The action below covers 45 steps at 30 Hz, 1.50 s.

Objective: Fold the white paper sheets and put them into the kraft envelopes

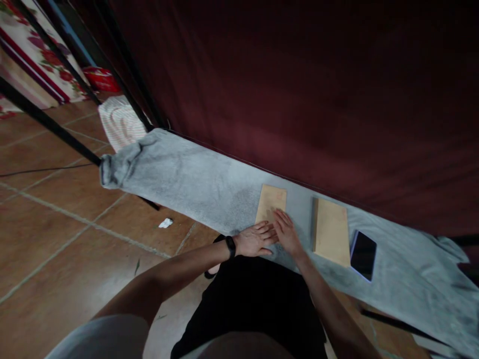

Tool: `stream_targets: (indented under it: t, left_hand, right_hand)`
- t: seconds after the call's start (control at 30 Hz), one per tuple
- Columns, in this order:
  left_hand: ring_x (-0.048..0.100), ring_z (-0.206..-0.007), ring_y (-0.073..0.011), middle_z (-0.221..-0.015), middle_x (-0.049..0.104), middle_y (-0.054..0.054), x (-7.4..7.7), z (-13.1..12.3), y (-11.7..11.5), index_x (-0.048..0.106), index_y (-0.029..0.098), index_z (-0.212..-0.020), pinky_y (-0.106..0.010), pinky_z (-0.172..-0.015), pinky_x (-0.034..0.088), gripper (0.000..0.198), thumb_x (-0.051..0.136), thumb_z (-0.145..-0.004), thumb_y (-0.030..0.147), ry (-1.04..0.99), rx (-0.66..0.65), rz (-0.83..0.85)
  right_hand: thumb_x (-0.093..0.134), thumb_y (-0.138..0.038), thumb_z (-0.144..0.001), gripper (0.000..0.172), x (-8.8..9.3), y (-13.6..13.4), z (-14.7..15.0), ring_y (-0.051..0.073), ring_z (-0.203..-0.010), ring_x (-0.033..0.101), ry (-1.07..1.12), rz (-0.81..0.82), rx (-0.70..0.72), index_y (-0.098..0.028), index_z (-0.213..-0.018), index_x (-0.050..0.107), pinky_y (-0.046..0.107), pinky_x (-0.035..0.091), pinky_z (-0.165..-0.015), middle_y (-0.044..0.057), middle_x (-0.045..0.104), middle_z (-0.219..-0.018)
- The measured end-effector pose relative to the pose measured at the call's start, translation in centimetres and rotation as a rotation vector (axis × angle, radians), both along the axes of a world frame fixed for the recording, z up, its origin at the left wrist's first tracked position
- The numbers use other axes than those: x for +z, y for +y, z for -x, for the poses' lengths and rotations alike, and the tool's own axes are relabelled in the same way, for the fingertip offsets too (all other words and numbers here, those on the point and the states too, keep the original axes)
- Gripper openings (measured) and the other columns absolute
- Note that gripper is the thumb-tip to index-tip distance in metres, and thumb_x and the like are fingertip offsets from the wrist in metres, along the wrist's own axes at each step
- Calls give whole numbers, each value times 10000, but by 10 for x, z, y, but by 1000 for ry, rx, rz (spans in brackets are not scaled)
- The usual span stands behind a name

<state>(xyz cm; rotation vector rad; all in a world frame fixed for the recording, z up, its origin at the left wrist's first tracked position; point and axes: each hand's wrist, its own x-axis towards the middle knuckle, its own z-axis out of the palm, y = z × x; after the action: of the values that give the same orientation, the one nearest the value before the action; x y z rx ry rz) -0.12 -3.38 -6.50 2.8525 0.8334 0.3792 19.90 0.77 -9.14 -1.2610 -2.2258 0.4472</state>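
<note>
A tan paper envelope with faint red print lies flat on the grey cloth. My left hand, a dark band at its wrist, rests across the envelope's near end with its fingers stretched out to the right. My right hand lies on the envelope's right side, its fingers extended up and to the left, close to my left fingertips. The hands hide the envelope's near part. Right of them sits a thick stack of similar envelopes, beside a dark-screened phone.
A grey cloth covers the long narrow surface before me. Behind it hangs a dark red curtain. Black metal bars stand at left, near a striped cloth and a red basin. Crumpled white paper lies on the tiled floor.
</note>
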Motion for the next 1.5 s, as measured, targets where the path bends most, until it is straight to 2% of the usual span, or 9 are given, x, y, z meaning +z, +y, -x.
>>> stream_targets:
  t: [0.1, 0.27, 0.43, 0.6, 0.83, 0.97, 1.1, 1.3, 1.5]
  left_hand:
    - [321, -1443, -263, -1497, 480, -65, -1, 0, 1, 454, 294, -1451, -453, -1212, 157, 583, 521, -927, 541, -14, 1, 17]
    - [220, -1488, -262, -1591, 333, -59, 1, 1, 2, 392, 303, -1487, -454, -1210, 140, 636, 524, -920, 559, -4, -21, 35]
    - [200, -1495, -257, -1607, 298, -57, 3, 1, 4, 358, 306, -1503, -452, -1209, 148, 650, 509, -926, 564, -9, -26, 57]
    - [203, -1494, -264, -1617, 274, -42, 2, 0, 8, 362, 325, -1499, -452, -1209, 151, 646, 523, -920, 561, -6, -30, 70]
    - [212, -1491, -258, -1615, 279, -49, 5, -1, 9, 359, 309, -1502, -439, -1206, 155, 640, 483, -934, 576, -17, -35, 79]
    - [290, -1462, -234, -1563, 389, -38, 5, -2, 8, 386, 323, -1485, -431, -1210, 152, 569, 457, -961, 532, -11, -12, 95]
    - [369, -1416, -219, -1487, 488, -28, 5, -4, 6, 430, 334, -1455, -443, -1211, 159, 496, 459, -977, 464, 0, -2, 103]
    - [409, -1386, -220, -1407, 563, -62, 4, -5, 3, 565, 271, -1337, -439, -1206, 216, 397, 487, -972, 407, -6, 3, 66]
    - [408, -1403, -214, -1453, 527, -110, -8, 2, -5, 517, 176, -1389, -434, -1197, 277, 462, 411, -1003, 407, -23, 83, 29]
  right_hand:
    - [270, -346, -1030, 477, 1, 25, 12, 215, -1457, 297, -183, 4, 62, -235, -1454, 458, 482, 211, -1195, 70, 371, -1563]
    - [295, -365, -1035, 487, 0, 63, 25, 232, -1486, 222, -315, 0, -13, -265, -1506, 370, 497, 181, -1195, 53, 260, -1611]
    - [327, -385, -1030, 501, 3, 91, 34, 253, -1480, 236, -312, -13, -94, -228, -1503, 380, 506, 158, -1200, 84, 255, -1610]
    - [345, -368, -1022, 504, 5, 101, 41, 265, -1477, 244, -313, -2, -186, -213, -1500, 387, 517, 154, -1199, 87, 285, -1599]
    - [363, -309, -1020, 477, 4, 83, 35, 226, -1464, 283, -345, -9, 37, -250, -1493, 396, 473, 157, -1215, 31, 350, -1572]
    - [362, -264, -1029, 451, 5, 66, 27, 177, -1446, 323, -295, 32, 101, -260, -1476, 418, 427, 202, -1212, 26, 413, -1539]
    - [342, -257, -1040, 430, 6, 43, 20, 137, -1423, 363, -219, 76, 119, -278, -1455, 448, 376, 261, -1197, 17, 431, -1528]
    - [280, -287, -1059, 424, 5, 5, 11, 130, -1401, 400, -152, 89, 113, -258, -1422, 496, 362, 303, -1183, 22, 468, -1501]
    - [285, -321, -1053, 456, -3, -31, -6, 159, -1406, 397, -151, 34, 64, -197, -1459, 453, 386, 330, -1182, 54, 448, -1512]
